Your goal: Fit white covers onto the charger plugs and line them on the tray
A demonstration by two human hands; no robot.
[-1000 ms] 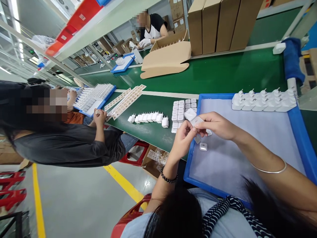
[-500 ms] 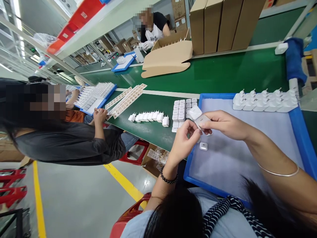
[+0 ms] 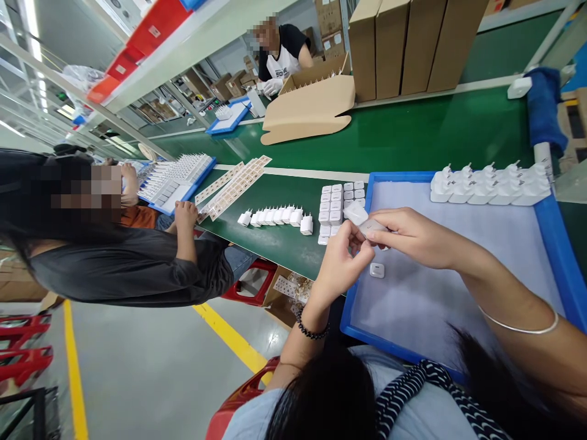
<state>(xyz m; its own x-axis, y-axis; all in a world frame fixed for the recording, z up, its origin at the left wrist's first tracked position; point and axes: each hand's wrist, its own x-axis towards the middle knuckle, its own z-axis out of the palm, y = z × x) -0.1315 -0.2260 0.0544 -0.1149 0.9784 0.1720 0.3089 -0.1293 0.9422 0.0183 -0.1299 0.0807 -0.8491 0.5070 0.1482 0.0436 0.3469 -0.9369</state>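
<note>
Over the left edge of a blue tray, both my hands meet on one small white charger. My right hand grips the charger with closed fingers. My left hand pinches at its near end, thumb and fingers pressed together. A single white charger lies on the tray's pale liner just below my hands. A row of several white chargers stands at the tray's far side.
On the green conveyor belt lie a block of white chargers, a row of plugs and label sheets. A co-worker's hand rests at the belt edge. Cardboard boxes and another person stand farther along.
My hands have turned the charger slightly and drawn closer together over it; they stay at the tray's left edge. The view shifted a little.
</note>
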